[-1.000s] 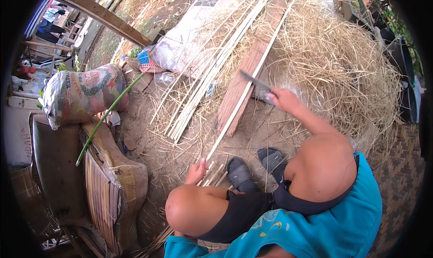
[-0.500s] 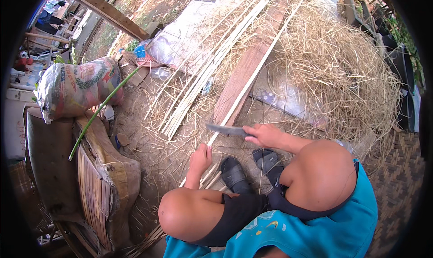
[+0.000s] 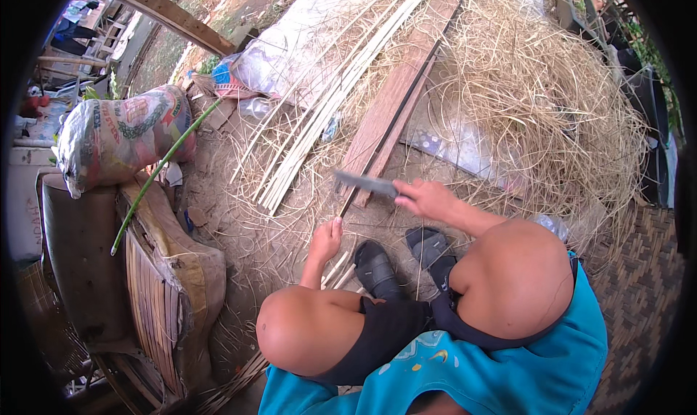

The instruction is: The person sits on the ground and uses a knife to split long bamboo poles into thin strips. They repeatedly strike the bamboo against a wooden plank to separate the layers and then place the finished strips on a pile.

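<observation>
My left hand [image 3: 326, 241] is closed round the near end of a long, thin strip [image 3: 419, 81], dark on its upper side. The strip runs away from me along a reddish-brown wooden plank [image 3: 388, 96] on the ground. In my right hand [image 3: 427, 199] is the handle of a wide-bladed knife [image 3: 363, 183]. Its grey blade points left and lies across the strip close to the plank's near end; whether it touches cannot be made out. Several pale strips [image 3: 312, 139] lie side by side left of the plank, and shorter pale pieces [image 3: 337, 270] lie by my left forearm.
A big heap of straw-coloured shavings [image 3: 544, 103] spreads to the right of the plank. At left stand a stuffed sack [image 3: 120, 136] and a worn wooden seat [image 3: 185, 263], with a green stalk [image 3: 167, 157] slanting across them. Woven matting [image 3: 646, 292] lies at right.
The strip on the plank showed a pale side before and now shows a dark one. The knife and my right hand have shifted slightly up, and my left hand a little too.
</observation>
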`<state>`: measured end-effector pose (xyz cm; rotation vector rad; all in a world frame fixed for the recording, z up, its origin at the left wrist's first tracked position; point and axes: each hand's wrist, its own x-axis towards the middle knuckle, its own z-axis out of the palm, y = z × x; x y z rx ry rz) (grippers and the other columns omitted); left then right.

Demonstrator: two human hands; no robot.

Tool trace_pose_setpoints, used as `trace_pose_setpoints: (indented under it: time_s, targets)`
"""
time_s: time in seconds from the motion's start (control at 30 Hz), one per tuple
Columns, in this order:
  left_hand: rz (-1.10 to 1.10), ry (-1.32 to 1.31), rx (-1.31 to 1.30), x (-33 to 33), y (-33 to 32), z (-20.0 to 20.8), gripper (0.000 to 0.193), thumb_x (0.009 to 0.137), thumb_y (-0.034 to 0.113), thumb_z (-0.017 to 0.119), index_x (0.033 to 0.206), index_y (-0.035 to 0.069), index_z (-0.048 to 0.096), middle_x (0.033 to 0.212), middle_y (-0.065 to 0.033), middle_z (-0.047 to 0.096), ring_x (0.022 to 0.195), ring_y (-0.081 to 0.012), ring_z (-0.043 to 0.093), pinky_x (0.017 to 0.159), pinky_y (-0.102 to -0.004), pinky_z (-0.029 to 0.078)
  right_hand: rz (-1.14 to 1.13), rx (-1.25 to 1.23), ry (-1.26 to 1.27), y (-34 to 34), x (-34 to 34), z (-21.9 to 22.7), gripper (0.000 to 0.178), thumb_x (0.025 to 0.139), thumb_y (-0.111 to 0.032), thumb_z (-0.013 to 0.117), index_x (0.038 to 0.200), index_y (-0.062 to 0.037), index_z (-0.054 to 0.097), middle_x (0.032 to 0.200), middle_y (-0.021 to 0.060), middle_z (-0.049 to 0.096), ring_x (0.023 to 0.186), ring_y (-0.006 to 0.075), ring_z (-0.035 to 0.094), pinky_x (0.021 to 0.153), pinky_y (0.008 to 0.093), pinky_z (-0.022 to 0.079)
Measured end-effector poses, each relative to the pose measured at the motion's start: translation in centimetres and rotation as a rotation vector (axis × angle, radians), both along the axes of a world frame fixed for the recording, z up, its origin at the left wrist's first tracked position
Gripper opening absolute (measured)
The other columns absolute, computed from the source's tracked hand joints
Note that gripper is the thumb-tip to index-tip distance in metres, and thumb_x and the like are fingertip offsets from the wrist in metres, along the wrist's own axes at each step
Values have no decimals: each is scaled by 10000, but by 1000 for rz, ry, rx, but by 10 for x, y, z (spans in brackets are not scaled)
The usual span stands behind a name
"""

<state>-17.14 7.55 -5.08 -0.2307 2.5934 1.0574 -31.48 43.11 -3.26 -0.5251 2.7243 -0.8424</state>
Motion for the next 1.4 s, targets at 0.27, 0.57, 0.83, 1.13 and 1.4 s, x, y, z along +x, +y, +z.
trace_pose_setpoints:
  time_s: [0.27, 0.57, 0.83, 1.13, 1.4]
  targets:
    - [81, -5, -60, 39, -25, -5, 529, 1066, 381, 443, 777, -15, 642, 689, -238, 624, 669, -440, 615, 650, -510, 465, 194, 85, 81, 1, -20, 19, 401, 1021, -440, 518, 1203, -96, 615, 909, 243, 695, 871, 426, 689, 771, 553, 548]
    - [-7, 120, -163, 18, 9, 21, 411, 1053, 379, 459, 989, -9, 578, 682, -286, 631, 702, -496, 639, 637, -565, 483, -40, -11, -1, 9, -14, 9, 418, 1039, -465, 468, 1284, -146, 580, 883, 208, 704, 783, 439, 697, 710, 553, 568]
    - [-118, 22, -433, 73, -28, 12, 381, 1065, 373, 412, 1000, 17, 530, 697, -319, 630, 655, -517, 635, 624, -630, 483, -359, 175, 74, 80, -104, 2, 368, 1033, -427, 488, 1181, -113, 609, 893, 213, 702, 839, 424, 689, 756, 540, 548]
    - [154, -223, 123, 44, -23, 29, 557, 1081, 412, 417, 775, 12, 654, 615, -96, 579, 601, -208, 552, 608, -376, 451, 316, 179, -1, -28, 16, 15, 443, 1025, -489, 489, 1328, -173, 554, 949, 198, 689, 868, 413, 698, 779, 517, 573]
    - [294, -425, 154, 85, -72, 10, 560, 1064, 455, 473, 769, 19, 665, 566, -18, 521, 492, -122, 489, 473, -326, 398, -112, -35, 84, 3, -41, -13, 452, 1016, -483, 507, 1312, -148, 575, 878, 201, 681, 761, 426, 688, 702, 506, 572]
